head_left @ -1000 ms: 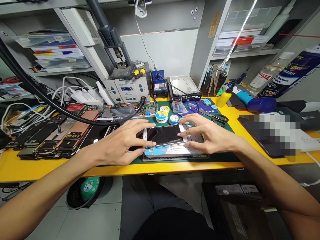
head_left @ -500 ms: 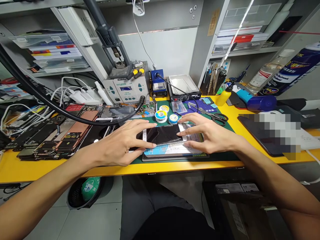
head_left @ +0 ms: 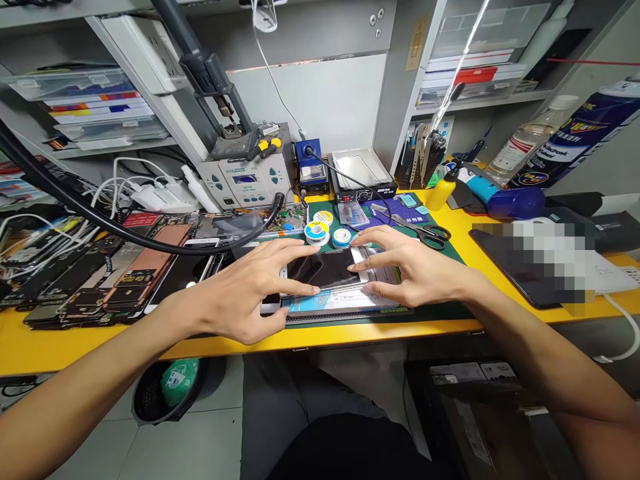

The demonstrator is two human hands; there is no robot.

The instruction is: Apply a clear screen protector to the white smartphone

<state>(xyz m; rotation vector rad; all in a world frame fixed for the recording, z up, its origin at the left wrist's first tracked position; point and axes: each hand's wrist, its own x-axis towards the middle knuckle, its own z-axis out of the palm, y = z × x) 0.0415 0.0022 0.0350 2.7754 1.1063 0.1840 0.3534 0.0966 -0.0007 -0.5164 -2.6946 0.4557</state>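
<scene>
A white-framed smartphone (head_left: pixel 327 268) with a black screen lies on a blue-and-white printed packet (head_left: pixel 340 300), on top of the green mat (head_left: pixel 453 267). My left hand (head_left: pixel 250 287) holds its left end, one finger along the far edge and another along the near edge, the thumb below. At the right end, my right hand (head_left: pixel 410 267) has its fingers on the white border and the thumb by the near edge. Part of the phone is hidden under the fingers. Behind it stand a solder spool (head_left: pixel 317 232) and a small round blue-and-white tin (head_left: pixel 343 237).
Stacked phone parts (head_left: pixel 115 280) crowd the left of the yellow bench. A grey rework station (head_left: pixel 250 183) and a black heating plate (head_left: pixel 365 180) stand behind. Scissors (head_left: pixel 433 235) lie beyond my right hand, and a dark tablet-like slab (head_left: pixel 515 273) is at right.
The view has shifted slightly, so the bench appears a little further left. My left index finger has slid slightly right along the phone's near edge; my right hand keeps its hold.
</scene>
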